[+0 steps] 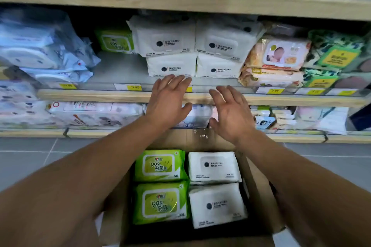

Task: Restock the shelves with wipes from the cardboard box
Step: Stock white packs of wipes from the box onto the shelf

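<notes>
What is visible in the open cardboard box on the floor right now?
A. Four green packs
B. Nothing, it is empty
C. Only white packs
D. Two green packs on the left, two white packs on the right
D: the cardboard box shows two green packs in its left column and two white packs in its right, while both hands are open above it.

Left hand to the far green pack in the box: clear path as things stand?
Probably yes. The left hand is open and empty above the cardboard box, whose top is open; the far green pack lies face up with nothing covering it.
</notes>
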### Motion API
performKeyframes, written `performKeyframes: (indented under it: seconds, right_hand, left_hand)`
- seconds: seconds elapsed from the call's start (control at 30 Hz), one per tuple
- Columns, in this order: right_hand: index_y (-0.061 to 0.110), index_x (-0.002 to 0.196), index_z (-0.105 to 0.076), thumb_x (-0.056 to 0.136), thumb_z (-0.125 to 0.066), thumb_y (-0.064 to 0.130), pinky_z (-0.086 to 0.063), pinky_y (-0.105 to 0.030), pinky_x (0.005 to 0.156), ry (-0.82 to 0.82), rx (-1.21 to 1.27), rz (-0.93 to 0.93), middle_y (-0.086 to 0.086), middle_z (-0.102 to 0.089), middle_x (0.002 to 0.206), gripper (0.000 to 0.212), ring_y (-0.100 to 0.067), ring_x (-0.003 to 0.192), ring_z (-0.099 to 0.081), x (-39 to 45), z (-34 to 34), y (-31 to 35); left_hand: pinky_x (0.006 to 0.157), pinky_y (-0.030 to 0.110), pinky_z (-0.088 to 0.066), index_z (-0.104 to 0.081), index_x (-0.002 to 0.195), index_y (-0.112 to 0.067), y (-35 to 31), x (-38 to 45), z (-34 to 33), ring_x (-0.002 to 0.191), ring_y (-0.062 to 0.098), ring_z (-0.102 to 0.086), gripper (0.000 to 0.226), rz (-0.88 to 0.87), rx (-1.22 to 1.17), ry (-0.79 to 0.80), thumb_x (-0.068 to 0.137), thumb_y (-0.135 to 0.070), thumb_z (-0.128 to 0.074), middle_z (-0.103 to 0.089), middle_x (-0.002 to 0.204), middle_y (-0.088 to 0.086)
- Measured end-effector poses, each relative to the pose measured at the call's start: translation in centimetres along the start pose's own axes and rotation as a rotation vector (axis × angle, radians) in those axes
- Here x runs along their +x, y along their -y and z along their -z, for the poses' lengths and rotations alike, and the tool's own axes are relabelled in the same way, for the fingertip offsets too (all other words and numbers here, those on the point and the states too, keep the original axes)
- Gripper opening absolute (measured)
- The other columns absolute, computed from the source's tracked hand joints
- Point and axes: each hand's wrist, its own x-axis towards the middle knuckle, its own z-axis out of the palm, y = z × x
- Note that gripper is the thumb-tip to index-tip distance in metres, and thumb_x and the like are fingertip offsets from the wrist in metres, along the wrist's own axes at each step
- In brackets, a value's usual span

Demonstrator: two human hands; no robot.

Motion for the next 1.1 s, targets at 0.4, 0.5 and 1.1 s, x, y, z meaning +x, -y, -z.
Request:
performKeyframes:
  seconds: [0.4,0.5,1.1]
  right_hand:
    - [0.022,0.149,-0.022,0.087,-0.058,0.038,-0.013,-0.036,0.117,0.366,0.064,0.007,-0.002,-0.020,0.155,0.074,-0.026,0.143,-0.015,-13.3,-7.2,-0.2]
    - [0.022,0.150,-0.020,0.087,-0.060,0.037,-0.014,-0.035,0.117,0.486,0.057,0.009,-0.002,-0.020,0.156,0.076,-0.026,0.144,-0.015,-15.1,-9.1,-1.1]
    - [0.021,0.147,-0.025,0.084,-0.064,0.034,-0.025,-0.039,0.113,0.700,0.072,-0.051,-0.001,-0.022,0.154,0.076,-0.026,0.141,-0.019,-16.4,-16.1,-5.8]
  left_hand:
    - [0.103,0.041,-0.041,-0.049,0.134,-0.013,-5.7,-13.1,-5.6,0.117,0.033,-0.052,0.067,-0.041,-0.152,0.300,0.074,-0.041,-0.059,-0.055,0.132,0.010]
    - [0.103,0.039,-0.040,-0.046,0.137,-0.015,-6.6,-15.3,-7.5,0.120,0.032,-0.050,0.067,-0.043,-0.158,0.417,0.077,-0.039,-0.064,-0.050,0.138,0.007]
    - [0.111,0.061,0.003,-0.024,0.143,-0.018,-9.1,-18.8,-18.6,0.127,0.023,-0.044,0.104,-0.075,0.101,0.949,0.062,-0.060,-0.073,-0.046,0.140,0.003]
